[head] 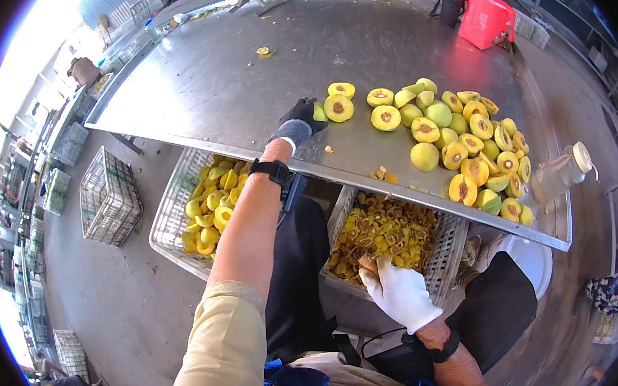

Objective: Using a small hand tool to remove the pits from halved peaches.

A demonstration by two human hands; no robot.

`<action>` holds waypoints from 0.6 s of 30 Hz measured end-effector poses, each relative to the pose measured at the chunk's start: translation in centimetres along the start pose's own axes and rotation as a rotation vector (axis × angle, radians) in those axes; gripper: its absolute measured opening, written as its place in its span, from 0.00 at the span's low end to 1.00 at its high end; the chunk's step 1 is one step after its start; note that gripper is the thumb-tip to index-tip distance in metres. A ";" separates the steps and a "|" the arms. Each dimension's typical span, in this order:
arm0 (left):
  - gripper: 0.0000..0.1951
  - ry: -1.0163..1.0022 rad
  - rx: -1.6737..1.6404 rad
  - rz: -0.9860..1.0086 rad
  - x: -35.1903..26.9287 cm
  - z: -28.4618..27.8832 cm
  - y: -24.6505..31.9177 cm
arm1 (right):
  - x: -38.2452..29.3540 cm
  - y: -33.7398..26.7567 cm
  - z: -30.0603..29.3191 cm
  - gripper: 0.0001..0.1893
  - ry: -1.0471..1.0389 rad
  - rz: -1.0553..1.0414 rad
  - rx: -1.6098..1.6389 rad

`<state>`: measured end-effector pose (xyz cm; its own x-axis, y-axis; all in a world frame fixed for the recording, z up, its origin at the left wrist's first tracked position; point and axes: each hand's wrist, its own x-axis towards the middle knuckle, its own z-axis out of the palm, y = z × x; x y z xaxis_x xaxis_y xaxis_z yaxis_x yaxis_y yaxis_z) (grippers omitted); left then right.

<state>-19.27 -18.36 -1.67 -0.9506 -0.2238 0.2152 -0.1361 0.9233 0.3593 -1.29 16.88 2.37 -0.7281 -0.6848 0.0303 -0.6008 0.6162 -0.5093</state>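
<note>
On the metal table (257,83), my left hand (298,122) in a black and grey glove has its fingers on a green-skinned fruit piece (319,112). Right beside that piece, two cut peach halves (339,107) show yellow flesh, one with a brown centre. My right hand (401,292), in a white glove, is curled above a plastic crate (449,253). Cut-out pits and flesh scraps (385,230) fill much of this crate. A short brown piece (368,265) shows at the right fingertips; whether it is a tool handle or bare fingers is unclear.
Peach halves (459,127) are heaped on the table's right, near a lidded jar (558,176). A red bag (486,18) and a dark flask (451,8) stand behind. Pitted halves (214,200) fill a crate at my left. Another crate (110,197) stands on the floor.
</note>
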 end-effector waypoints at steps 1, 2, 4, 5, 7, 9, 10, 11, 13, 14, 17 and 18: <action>0.35 -0.023 0.015 -0.028 0.5 0.4 -0.4 | 0.1 0.0 0.0 0.16 -0.032 0.018 -0.014; 0.35 -0.046 0.031 -0.058 0.8 0.7 -0.8 | 0.3 -0.1 0.1 0.17 -0.065 0.035 -0.026; 0.35 -0.057 0.031 -0.033 1.3 1.1 0.1 | 0.4 0.3 0.0 0.17 -0.028 0.026 -0.019; 0.35 -0.055 0.050 -0.025 1.2 0.8 -0.1 | 0.5 0.2 0.0 0.17 0.009 -0.011 -0.003; 0.36 -0.025 0.007 -0.013 -0.3 -0.2 -0.9 | 0.6 -0.2 0.2 0.17 0.031 -0.027 0.033; 0.37 0.123 -0.234 0.137 -2.7 -1.6 0.3 | 0.7 -0.2 0.0 0.16 0.067 -0.020 0.061; 0.36 0.101 -0.357 0.128 -4.3 -2.8 1.7 | 0.7 -0.2 -0.3 0.16 0.067 -0.020 0.080; 0.36 0.096 -0.358 0.132 -5.7 -3.8 2.8 | 0.6 -0.2 -0.4 0.16 0.063 -0.026 0.099; 0.34 0.091 -0.615 0.185 -8.5 -5.8 4.6 | 0.6 0.2 0.3 0.15 0.121 -0.077 0.106; 0.34 0.089 -0.614 0.184 -9.8 -6.9 5.7 | 0.6 0.3 0.4 0.15 0.154 -0.096 0.178; 0.35 0.048 -0.915 0.181 -13.2 -8.9 8.2 | 0.8 -0.1 0.0 0.15 0.184 -0.126 0.313; 0.35 0.007 -1.201 0.207 -14.1 -8.9 8.4 | 0.8 -0.2 0.1 0.14 0.178 -0.121 0.386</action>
<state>-4.46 -10.25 6.41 -0.9214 -0.1118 0.3721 0.3667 0.0668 0.9280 -1.76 16.20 2.40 -0.7258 -0.6449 0.2394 -0.5424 0.3225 -0.7757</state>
